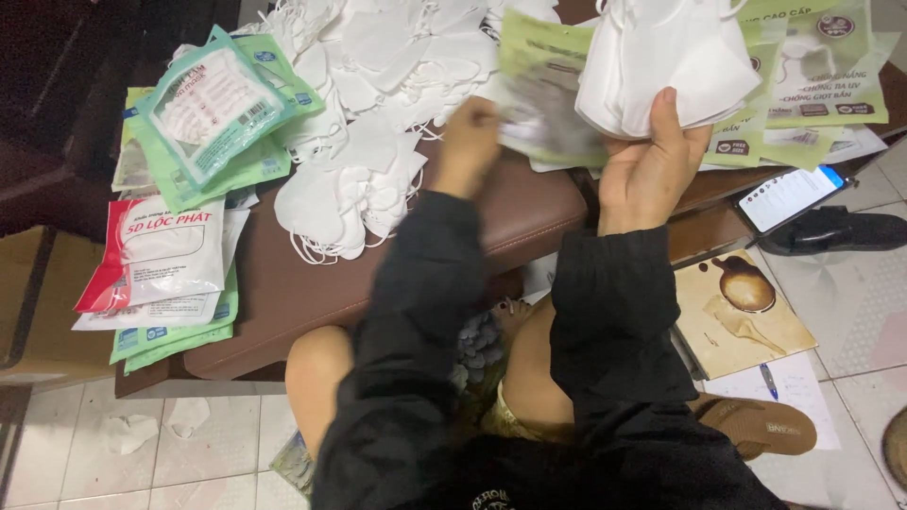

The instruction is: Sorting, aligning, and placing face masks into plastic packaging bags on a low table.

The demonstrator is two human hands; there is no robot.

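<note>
Over brown surface: our right hand grips white masks, soft, light; left hand pinches green bag edge.

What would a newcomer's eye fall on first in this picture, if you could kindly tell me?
First, the right hand holding up a thick stack of white face masks at the top. Beside it, the blurred left hand grips a green packet. Behind lies a heap of loose white masks on a brown cushion, with sealed packets piled at the left.
</note>
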